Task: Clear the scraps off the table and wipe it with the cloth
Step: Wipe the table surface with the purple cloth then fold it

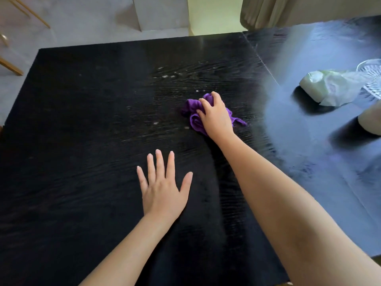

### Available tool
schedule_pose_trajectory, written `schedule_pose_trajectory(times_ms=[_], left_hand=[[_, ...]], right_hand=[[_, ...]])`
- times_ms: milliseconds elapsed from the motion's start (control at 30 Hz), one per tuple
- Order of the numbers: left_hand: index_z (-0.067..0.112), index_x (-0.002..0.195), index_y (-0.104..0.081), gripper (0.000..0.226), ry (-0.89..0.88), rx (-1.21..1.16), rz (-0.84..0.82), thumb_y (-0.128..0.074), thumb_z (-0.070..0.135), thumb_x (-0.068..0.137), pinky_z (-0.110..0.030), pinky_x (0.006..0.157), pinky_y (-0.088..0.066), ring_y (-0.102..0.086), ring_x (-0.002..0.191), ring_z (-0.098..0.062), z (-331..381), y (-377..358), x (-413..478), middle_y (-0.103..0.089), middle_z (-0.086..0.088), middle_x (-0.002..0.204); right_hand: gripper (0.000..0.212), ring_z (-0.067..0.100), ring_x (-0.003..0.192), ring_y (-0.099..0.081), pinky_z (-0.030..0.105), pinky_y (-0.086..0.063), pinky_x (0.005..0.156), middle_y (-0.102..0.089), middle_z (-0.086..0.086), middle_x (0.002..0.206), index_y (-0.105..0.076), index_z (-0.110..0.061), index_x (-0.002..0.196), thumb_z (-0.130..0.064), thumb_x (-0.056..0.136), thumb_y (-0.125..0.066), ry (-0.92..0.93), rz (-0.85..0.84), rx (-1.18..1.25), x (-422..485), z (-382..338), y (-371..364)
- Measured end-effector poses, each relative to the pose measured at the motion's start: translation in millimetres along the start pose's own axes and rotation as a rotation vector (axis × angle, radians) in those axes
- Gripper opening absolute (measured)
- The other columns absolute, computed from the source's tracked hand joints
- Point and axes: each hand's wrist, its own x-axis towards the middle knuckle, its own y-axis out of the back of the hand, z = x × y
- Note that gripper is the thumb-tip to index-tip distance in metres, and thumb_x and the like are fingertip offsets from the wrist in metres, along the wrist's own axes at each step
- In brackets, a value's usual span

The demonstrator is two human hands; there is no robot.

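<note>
A crumpled purple cloth lies on the black wooden table, right of centre. My right hand presses down on it, fingers curled over the bunched fabric. Small pale crumbs and smears dot the tabletop just beyond and to the left of the cloth. Nearer to me, my left hand rests flat on the table with its fingers spread, holding nothing.
A pale green plastic bag lies on the table's right part, beside a white wire object at the edge of view. A whitish rounded object sits at the far right. Wooden chair legs stand beyond the left edge.
</note>
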Motion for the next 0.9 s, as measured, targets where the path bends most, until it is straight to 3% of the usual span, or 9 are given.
schedule_pose_trajectory(times_ms=[200,433,667,900], left_hand=[[0.028,0.141,0.018,0.075,0.048,0.12,0.048,0.012,0.068,0.077,-0.049,0.119,0.009,0.017,0.147,-0.022,7,-9,-1,0.015,-0.004,0.159],[0.027,0.142,0.017,0.075,0.066,0.153,0.061,0.008,0.068,0.08,-0.049,0.119,0.006,0.014,0.148,-0.022,9,-9,-1,0.011,-0.004,0.16],[0.025,0.148,0.008,0.079,0.061,0.174,0.051,0.004,0.069,0.082,-0.051,0.119,0.006,0.012,0.148,-0.023,8,-11,1,0.008,-0.005,0.161],[0.023,0.15,0.004,0.077,0.035,0.163,0.01,-0.003,0.065,0.086,-0.052,0.116,0.009,0.014,0.147,-0.026,5,-9,4,0.009,-0.009,0.161]], right_hand=[[0.037,0.033,0.132,-0.038,0.032,-0.031,0.111,-0.034,0.017,0.147,-0.056,-0.007,0.125,-0.022,0.092,-0.052,-0.067,0.058,0.026,10,84,36],[0.035,0.03,0.13,-0.042,0.035,-0.036,0.107,-0.037,0.013,0.145,-0.058,-0.012,0.124,-0.023,0.091,-0.053,-0.183,0.107,0.012,-20,160,86],[0.028,0.035,0.11,-0.054,0.036,-0.045,0.085,-0.048,0.014,0.132,-0.061,-0.012,0.114,-0.023,0.09,-0.053,-0.26,0.197,0.016,-55,143,85],[0.037,0.035,0.112,-0.052,0.036,-0.043,0.086,-0.048,0.013,0.131,-0.058,-0.018,0.125,-0.026,0.09,-0.055,-0.19,0.101,0.037,-100,76,67]])
